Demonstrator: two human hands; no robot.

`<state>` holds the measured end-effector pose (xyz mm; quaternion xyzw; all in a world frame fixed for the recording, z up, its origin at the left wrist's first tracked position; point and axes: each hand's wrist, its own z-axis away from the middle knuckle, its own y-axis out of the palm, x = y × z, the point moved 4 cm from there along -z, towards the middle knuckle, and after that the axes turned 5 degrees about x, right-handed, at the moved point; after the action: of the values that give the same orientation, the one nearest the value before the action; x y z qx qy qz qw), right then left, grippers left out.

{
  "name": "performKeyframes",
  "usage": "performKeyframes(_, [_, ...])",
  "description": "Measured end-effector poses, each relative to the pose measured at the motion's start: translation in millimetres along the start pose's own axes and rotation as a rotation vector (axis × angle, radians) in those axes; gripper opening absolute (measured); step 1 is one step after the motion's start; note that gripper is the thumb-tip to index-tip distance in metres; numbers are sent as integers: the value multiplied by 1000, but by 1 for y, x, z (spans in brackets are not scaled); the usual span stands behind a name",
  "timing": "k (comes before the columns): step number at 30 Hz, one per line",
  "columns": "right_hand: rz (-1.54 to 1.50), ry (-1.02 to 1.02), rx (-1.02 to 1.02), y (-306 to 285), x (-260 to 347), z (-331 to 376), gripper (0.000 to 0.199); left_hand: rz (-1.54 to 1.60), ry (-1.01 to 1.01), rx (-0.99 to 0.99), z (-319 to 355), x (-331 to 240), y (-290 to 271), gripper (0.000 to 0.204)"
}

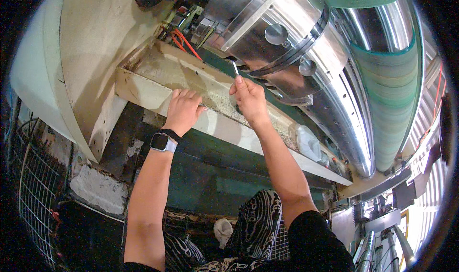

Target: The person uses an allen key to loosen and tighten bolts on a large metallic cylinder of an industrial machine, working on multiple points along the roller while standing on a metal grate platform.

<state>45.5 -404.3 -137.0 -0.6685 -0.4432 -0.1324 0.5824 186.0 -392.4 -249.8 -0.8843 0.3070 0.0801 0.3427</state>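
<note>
My right hand (249, 100) is closed on a thin metal rod-shaped tool (235, 68). The tool's far end points up at a dark opening in the polished metal cylinder (287, 52); whether it is inside the opening cannot be told. My left hand (183, 110), with a watch (163, 142) on its wrist, is hooked over the front rim of a long cream trough (224, 131). Its fingers curl over the rim and the thumb lies to the right. The trough runs below the cylinder, with pale specks strewn along its inside.
A green-covered roller (387, 100) lies right of the cylinder. Orange tubing (185, 43) hangs near the cylinder's left end. In the trough sits a translucent plastic piece (308, 143). A large cream panel (95, 57) rises at left, above wire mesh (36, 176).
</note>
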Motion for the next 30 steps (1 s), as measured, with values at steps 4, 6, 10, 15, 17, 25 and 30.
performKeyframes(4, [221, -90, -71, -2, 14, -1, 42, -3, -15, 2, -1, 3, -1, 20])
performKeyframes(6, [307, -125, -45, -4, 25, -2, 42, -6, -31, 32, 0, 7, 1, 21])
performKeyframes(10, [370, -91, -10, -9, 27, -2, 40, 48, -61, 95, -1, 5, 4, 22])
performKeyframes(15, [485, -141, -44, -15, 26, -4, 40, 23, -35, 74, -2, 3, 3, 23])
performKeyframes(17, [640, -131, -35, -17, 33, -2, 39, 18, -40, 102, -2, 4, 1, 24])
performKeyframes(25, [71, -35, -12, 5, 6, 0, 42, 35, -37, 75, -1, 1, 0, 25])
performKeyframes(30, [-528, 99, 8, 45, 7, 4, 42, 33, -42, 85, -4, 4, -1, 23])
